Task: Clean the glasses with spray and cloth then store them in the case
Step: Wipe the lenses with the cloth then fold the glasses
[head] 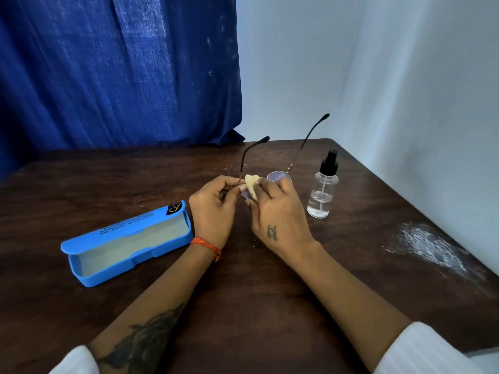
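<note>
The left hand is curled around the glasses, its thumb and fingers pinching the frame at the base of the left temple arm. The right hand pinches a small cream cloth and presses it against the left lens, its fingers bent over the frame's middle. The glasses are held just above the table, between the two hands, with both temple arms open and sticking up and away from the person. The right lens shows bare beyond the right fingers.

The case lies open on the table to the left of the left wrist, near it but apart. Its pale lining is visible and nothing lies inside. The spray bottle stands upright just right of the right hand, black pump on top, with clear liquid filling roughly its lower third.

A white powdery smear marks the table near its right edge. A blue curtain hangs behind the table.
</note>
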Action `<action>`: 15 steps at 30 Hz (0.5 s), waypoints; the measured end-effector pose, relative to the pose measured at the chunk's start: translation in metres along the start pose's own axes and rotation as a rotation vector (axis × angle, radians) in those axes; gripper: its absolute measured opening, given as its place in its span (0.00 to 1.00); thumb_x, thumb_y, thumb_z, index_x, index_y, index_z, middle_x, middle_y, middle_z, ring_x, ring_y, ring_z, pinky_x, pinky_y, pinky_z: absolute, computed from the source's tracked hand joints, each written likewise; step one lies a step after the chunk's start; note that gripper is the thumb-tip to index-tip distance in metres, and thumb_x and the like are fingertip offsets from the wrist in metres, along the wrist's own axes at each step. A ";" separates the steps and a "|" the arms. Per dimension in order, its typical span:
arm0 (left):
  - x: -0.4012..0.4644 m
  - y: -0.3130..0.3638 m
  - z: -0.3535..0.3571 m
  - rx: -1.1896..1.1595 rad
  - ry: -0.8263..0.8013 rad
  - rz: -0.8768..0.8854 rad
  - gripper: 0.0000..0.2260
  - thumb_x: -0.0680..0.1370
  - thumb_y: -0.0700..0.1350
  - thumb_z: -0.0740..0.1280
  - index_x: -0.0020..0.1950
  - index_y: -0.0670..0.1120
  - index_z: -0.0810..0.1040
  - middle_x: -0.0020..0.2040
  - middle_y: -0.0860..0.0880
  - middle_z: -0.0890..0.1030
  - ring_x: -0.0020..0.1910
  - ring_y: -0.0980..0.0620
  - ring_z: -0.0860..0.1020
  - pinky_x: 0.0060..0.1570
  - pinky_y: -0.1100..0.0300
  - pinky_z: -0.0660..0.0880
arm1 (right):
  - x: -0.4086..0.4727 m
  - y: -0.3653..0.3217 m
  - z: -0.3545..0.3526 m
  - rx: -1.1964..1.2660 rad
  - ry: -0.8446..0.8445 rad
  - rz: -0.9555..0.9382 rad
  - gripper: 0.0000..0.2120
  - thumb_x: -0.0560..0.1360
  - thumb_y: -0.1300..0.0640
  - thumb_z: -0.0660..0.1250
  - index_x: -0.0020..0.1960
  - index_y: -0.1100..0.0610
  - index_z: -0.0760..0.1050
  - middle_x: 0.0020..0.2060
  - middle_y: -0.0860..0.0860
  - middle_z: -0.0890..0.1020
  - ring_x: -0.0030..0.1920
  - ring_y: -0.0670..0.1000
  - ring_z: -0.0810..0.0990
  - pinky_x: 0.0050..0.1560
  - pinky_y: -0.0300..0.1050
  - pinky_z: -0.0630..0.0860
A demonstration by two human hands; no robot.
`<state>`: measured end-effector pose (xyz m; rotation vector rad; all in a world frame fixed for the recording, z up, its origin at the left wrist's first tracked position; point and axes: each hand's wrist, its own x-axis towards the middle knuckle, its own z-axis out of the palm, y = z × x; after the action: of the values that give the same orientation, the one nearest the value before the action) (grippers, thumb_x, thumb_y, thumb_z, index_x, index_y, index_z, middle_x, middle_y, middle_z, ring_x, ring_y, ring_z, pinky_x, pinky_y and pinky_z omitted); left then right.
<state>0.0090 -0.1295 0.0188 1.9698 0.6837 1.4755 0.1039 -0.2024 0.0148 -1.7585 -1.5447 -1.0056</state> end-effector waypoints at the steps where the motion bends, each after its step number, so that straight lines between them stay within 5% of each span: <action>1: -0.001 0.000 0.001 0.005 -0.001 0.009 0.09 0.72 0.38 0.70 0.45 0.52 0.79 0.40 0.56 0.80 0.40 0.62 0.79 0.43 0.72 0.74 | 0.000 -0.001 0.002 -0.003 -0.006 0.006 0.08 0.66 0.64 0.71 0.43 0.68 0.80 0.39 0.60 0.83 0.44 0.53 0.68 0.39 0.48 0.77; 6: -0.003 0.000 0.001 -0.013 -0.010 -0.021 0.10 0.72 0.38 0.70 0.45 0.53 0.78 0.40 0.58 0.80 0.42 0.60 0.80 0.44 0.71 0.75 | -0.005 0.002 0.010 0.210 -0.138 0.057 0.11 0.70 0.66 0.67 0.52 0.64 0.80 0.48 0.58 0.83 0.42 0.56 0.76 0.47 0.40 0.67; 10: -0.002 0.002 -0.001 -0.079 -0.012 -0.099 0.08 0.72 0.38 0.70 0.44 0.51 0.79 0.40 0.59 0.80 0.43 0.62 0.80 0.45 0.71 0.75 | -0.002 0.004 0.000 0.377 -0.093 0.077 0.11 0.66 0.69 0.71 0.47 0.61 0.82 0.44 0.53 0.85 0.41 0.54 0.78 0.46 0.35 0.67; 15: 0.001 0.002 -0.003 -0.061 -0.002 -0.074 0.07 0.72 0.39 0.70 0.45 0.50 0.80 0.40 0.57 0.80 0.42 0.62 0.80 0.43 0.72 0.75 | -0.006 0.008 -0.002 0.263 -0.088 0.086 0.09 0.64 0.64 0.66 0.43 0.61 0.82 0.39 0.53 0.85 0.39 0.54 0.78 0.42 0.45 0.77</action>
<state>0.0066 -0.1300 0.0210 1.8794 0.6954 1.4333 0.1109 -0.2080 0.0112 -1.6862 -1.5614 -0.6582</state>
